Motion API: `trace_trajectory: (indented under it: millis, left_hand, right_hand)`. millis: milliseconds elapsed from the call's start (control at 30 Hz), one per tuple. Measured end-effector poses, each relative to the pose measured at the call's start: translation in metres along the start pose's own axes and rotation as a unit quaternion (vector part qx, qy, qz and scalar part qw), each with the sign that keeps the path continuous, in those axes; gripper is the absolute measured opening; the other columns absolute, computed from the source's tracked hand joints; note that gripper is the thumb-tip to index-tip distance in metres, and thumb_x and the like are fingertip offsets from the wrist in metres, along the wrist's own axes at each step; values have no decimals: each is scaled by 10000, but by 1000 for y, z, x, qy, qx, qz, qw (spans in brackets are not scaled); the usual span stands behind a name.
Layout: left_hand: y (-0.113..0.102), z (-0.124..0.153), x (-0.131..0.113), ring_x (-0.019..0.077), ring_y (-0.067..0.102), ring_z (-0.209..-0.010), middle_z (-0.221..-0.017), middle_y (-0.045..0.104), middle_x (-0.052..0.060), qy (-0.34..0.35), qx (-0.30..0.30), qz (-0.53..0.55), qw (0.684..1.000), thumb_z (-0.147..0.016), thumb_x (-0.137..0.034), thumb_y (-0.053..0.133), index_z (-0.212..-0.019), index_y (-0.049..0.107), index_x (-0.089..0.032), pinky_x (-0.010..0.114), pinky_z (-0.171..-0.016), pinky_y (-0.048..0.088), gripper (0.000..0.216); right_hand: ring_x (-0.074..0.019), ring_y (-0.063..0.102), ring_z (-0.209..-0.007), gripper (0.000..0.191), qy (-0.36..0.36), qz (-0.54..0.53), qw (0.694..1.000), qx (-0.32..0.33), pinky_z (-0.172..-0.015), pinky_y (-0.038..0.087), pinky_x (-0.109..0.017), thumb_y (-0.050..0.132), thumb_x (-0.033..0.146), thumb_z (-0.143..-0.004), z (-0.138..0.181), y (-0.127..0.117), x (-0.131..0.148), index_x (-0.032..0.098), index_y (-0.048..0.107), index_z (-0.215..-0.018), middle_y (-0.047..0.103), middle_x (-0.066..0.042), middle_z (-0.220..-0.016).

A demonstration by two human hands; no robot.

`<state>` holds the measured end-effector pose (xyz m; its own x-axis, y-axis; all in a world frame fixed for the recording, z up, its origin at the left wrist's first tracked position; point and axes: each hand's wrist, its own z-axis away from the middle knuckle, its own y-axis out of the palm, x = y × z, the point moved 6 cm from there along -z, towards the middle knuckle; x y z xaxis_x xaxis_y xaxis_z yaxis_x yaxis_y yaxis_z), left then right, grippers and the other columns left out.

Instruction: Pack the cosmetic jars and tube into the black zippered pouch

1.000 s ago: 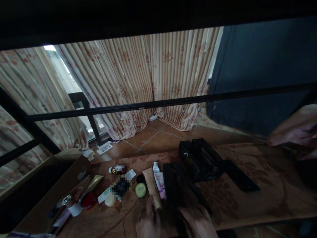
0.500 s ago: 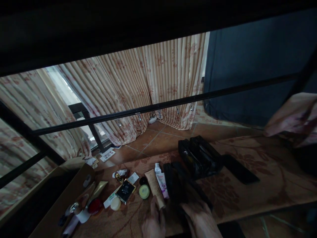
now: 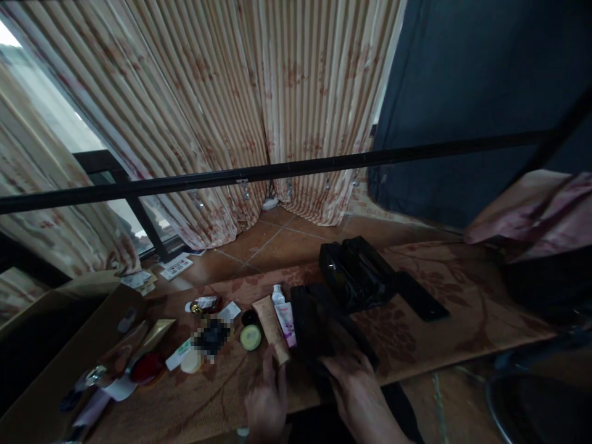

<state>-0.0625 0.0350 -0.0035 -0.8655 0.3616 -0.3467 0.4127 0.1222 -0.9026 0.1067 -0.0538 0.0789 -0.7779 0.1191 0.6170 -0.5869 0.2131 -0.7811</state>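
My left hand (image 3: 266,398) is at the near end of a beige tube (image 3: 271,327), index finger and thumb apart beside it. Whether they touch the tube is hard to make out. My right hand (image 3: 354,385) grips the near side of a dark mesh pouch (image 3: 319,320), its fingertips partly lost in the dark fabric. Left of the pouch lie a white and pink tube (image 3: 287,324) and a small clear bottle (image 3: 277,295). A round yellow-green jar (image 3: 250,337) sits left of the beige tube.
A glossy black bag (image 3: 356,271) and a dark phone (image 3: 423,296) lie to the right on the brown patterned cloth (image 3: 407,345). Several cosmetics, including a red round container (image 3: 148,369), lie left, near a cardboard box (image 3: 87,345). A black rail (image 3: 296,168) crosses beyond.
My view has tipped downward and slightly to the right, and the overhead dark bar has left the picture. Both hands keep nearly the same places by the beige tube and the pouch.
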Motion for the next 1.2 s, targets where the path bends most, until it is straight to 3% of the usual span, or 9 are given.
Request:
trace_trajectory:
  millis: [333,600,867,1200]
  left_hand:
    - [-9,3,-8,195,681,-683,-806,724,68,32,-56,2,998,-959,-309,404,-1186,564,-137,281,-609,494,326]
    - [-12,3,-8,206,686,-752,-914,730,91,16,-38,53,998,-954,-325,392,-1262,497,-137,295,-640,501,376]
    - [-5,4,-4,215,680,-693,-774,721,61,3,-52,44,998,-936,-358,406,-1313,477,-143,291,-616,489,440]
    - [-2,2,-1,216,684,-695,-760,715,44,-15,-17,48,999,-932,-338,424,-1301,476,-159,284,-595,462,414]
  right_hand:
    - [-168,620,-963,468,-12,21,1000,-13,-1005,292,-386,460,12,-823,2,-2,4,300,641,-1145,703,1,-959]
    - [-180,616,-983,462,-7,22,1000,-2,-1015,280,-400,459,20,-826,3,-2,6,294,643,-1149,702,-6,-955]
    - [-169,614,-974,450,-15,24,1000,3,-1010,286,-387,453,38,-845,1,0,3,305,641,-1155,704,-4,-975]
    - [-175,599,-980,390,-14,37,999,15,-1023,275,-373,464,60,-843,2,-3,13,284,653,-1099,696,-8,-937]
